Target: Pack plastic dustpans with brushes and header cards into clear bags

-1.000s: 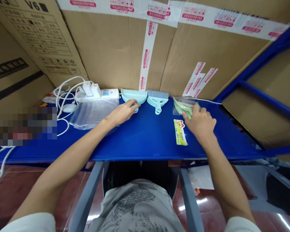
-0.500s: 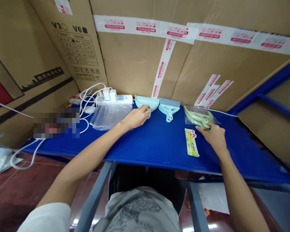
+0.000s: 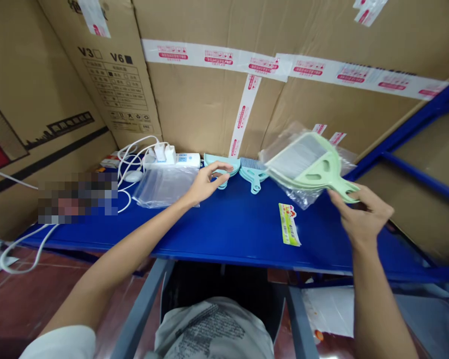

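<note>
Above the blue shelf, at its right side, my right hand held the bagged green brush and dustpan set clear of the surface by the handle end alone. To my mind the grip was thin: only thumb and fingertips were closed on the handle through slick plastic, with the broad end of the set tilted up and away, so it could have twisted in the pinch or slid out and dropped onto the yellow-green label card lying below it. The loose film hanging from the bag might also have caught the blue brush just beside it.

My left hand was half open, fingers curled loosely and thumb apart from them, hovering at the stack of blue dustpans near the cardboard wall; I could not tell whether the fingertips actually touched the top one. It gripped nothing. A careless reach there could have nudged the stack toward the clear bags to its left.
</note>
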### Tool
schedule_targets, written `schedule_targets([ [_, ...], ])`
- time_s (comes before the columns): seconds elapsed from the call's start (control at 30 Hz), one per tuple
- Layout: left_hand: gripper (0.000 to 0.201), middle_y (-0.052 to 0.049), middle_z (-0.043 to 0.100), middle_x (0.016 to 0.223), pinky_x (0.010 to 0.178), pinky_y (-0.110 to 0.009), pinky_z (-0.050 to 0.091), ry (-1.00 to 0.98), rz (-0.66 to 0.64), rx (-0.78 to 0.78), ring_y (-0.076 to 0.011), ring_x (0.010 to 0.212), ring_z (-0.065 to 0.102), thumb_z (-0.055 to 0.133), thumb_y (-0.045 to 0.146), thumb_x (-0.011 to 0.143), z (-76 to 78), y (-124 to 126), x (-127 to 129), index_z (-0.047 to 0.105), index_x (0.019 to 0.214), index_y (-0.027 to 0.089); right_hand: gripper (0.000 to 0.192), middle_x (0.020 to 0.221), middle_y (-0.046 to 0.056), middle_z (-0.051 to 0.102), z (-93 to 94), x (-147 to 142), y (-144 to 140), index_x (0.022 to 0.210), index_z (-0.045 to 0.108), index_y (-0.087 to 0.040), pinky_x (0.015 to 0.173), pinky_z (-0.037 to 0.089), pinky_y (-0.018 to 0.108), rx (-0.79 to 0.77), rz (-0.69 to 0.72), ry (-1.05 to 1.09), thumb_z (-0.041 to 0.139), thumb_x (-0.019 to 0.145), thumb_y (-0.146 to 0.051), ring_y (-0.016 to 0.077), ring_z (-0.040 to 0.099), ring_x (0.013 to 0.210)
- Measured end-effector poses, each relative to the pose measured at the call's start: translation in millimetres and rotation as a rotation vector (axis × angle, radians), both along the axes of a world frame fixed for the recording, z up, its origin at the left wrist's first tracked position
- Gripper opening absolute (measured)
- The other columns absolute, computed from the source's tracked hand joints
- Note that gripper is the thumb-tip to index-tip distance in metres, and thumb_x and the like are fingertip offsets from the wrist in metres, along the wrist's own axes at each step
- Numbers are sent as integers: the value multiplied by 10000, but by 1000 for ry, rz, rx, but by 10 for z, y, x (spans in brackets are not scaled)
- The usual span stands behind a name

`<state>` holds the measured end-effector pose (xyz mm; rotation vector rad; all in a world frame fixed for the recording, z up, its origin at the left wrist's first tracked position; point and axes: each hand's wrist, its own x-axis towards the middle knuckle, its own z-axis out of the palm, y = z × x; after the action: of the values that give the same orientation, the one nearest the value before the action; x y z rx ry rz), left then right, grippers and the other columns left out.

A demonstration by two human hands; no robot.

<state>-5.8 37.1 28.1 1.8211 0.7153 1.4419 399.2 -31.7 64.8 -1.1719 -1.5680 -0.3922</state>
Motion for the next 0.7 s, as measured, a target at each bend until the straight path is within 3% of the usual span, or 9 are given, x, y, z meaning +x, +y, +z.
schedule_targets([
  [0.1,383,-125,711,1361,1026,-423,550,-130,-189,-169,-288,1317,637,671,489,999,18,-44,34,679,1276,224,378,1008,101,814,-80,-334,3,669,525,-276,789,626,418,-1,220,6,836,848,-397,299,790,920],
  [0.2,420,-110,717,1359,1055,-425,525,-175,-190,-226,-286,1319,630,710,493,972,64,-61,15,674,1308,243,439,1051,106,824,-160,-594,47,630,486,-252,790,633,397,-66,357,-47,836,859,-383,275,792,941],
  [0.33,465,-101,675,1397,928,-374,565,-247,-111,-249,-268,1207,666,819,419,870,174,-15,-100,663,1274,251,475,1067,129,824,-177,-766,121,617,475,-246,768,632,380,-138,439,-97,805,898,-441,267,789,937],
  [0.4,447,-93,702,1291,905,-362,562,-232,-120,-305,-252,1137,677,828,407,850,200,19,-145,666,1228,234,482,1068,131,825,-168,-796,160,619,471,-245,748,632,372,-139,472,-97,809,898,-446,266,790,921],
  [0.47,481,-71,709,1193,907,-352,548,-210,-112,-357,-241,1107,672,854,387,813,186,46,-158,654,1225,240,474,1060,127,826,-162,-808,193,624,480,-245,737,636,370,-120,479,-103,827,884,-436,266,792,905],
  [0.6,544,-55,690,1239,931,-362,527,-270,-105,-434,-248,1141,665,858,396,815,116,60,-129,614,1291,295,435,1063,115,827,-159,-813,217,636,505,-249,686,635,349,-103,485,-144,844,870,-389,268,798,899],
  [0.7,571,-38,725,1139,940,-369,516,-286,-182,-487,-244,1085,685,872,411,825,104,31,-114,614,1325,311,399,1070,100,829,-154,-793,198,648,514,-247,597,605,302,-63,497,-165,840,871,-302,249,800,864],
])
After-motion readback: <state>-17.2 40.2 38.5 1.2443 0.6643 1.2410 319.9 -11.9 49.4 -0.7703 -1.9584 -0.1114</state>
